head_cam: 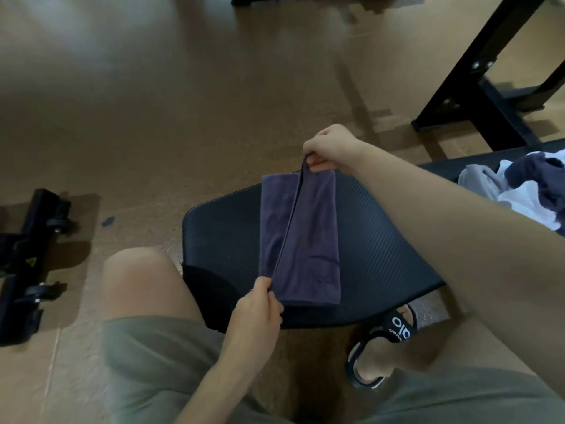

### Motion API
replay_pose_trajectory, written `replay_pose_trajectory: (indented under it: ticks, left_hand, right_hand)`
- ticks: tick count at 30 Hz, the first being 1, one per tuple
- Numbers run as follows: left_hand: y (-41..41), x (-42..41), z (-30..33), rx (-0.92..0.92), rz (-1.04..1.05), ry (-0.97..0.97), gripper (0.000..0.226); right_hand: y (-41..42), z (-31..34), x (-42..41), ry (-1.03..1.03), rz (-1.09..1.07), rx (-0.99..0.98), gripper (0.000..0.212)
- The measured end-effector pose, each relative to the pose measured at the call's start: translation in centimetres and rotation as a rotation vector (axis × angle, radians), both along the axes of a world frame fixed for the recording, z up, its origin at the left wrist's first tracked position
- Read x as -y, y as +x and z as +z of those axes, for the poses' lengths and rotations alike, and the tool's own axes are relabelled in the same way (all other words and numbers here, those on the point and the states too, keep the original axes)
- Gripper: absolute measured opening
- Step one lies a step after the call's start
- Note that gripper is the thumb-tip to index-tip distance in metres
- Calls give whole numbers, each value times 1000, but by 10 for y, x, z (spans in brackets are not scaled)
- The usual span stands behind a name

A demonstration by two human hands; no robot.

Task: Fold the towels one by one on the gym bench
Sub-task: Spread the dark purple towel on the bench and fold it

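Olive shorts (159,362) covered the person's legs at the near edge, with one bare knee raised at near left and a foot in a black slide sandal (385,341) on the brown floor (153,102) below the bench. Left hand (260,313) pinched the near end of a raised fold edge of the dark purple towel (308,240), fingers curled round the cloth. Right hand (327,148), reaching in from the right, pinched the far end of that same edge between thumb and curled fingers. Towel lay lengthwise, near to far, on the black ribbed pad of the gym bench (382,240); the held edge stood up as a ridge between a flat left strip and a wider right panel. Pile of unfolded towels (519,185), white, grey and dark blue, sat at far right on the bench. Black metal frame (477,71) stood at far right; a black wheeled base (27,255) lay on the floor at left.
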State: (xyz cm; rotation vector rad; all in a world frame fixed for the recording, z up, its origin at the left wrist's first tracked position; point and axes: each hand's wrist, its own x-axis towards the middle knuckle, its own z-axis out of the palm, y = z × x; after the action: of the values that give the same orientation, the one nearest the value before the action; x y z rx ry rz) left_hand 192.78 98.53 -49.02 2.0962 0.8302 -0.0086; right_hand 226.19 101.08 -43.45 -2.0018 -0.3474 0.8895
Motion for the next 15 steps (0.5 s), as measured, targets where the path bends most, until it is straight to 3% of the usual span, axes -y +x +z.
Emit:
replay_pose_trajectory:
  ticks: [3, 7, 15]
  left_hand:
    - [-9, -5, -8, -31, 98, -109, 14]
    - [-11, -7, -14, -83, 155, -206, 12]
    - [-7, -13, -14, -175, 109, -161, 8]
  right_hand:
    - [-10, -15, -20, -70, 52, 5, 10]
    - [-19, -35, -32, -215, 246, 159, 17]
    - [-21, -52, -55, -349, 514, 530, 5]
